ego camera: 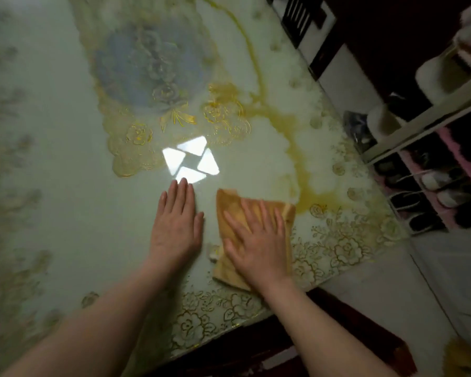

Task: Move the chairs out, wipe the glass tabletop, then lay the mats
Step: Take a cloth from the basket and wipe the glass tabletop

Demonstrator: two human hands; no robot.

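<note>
A folded yellow cloth is pressed flat onto the glass tabletop near its front edge by the right hand, fingers straight and spread. Just left of the cloth, the left hand is laid flat on the glass, released, nothing grasped. A bright reflection is seen just beyond the left fingertips. Farther right, shoes are held on a rack.

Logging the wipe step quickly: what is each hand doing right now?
Left hand: open, flat on the glass tabletop, holding nothing.
Right hand: open, fingers straight, pressing the folded tan cloth.
</note>
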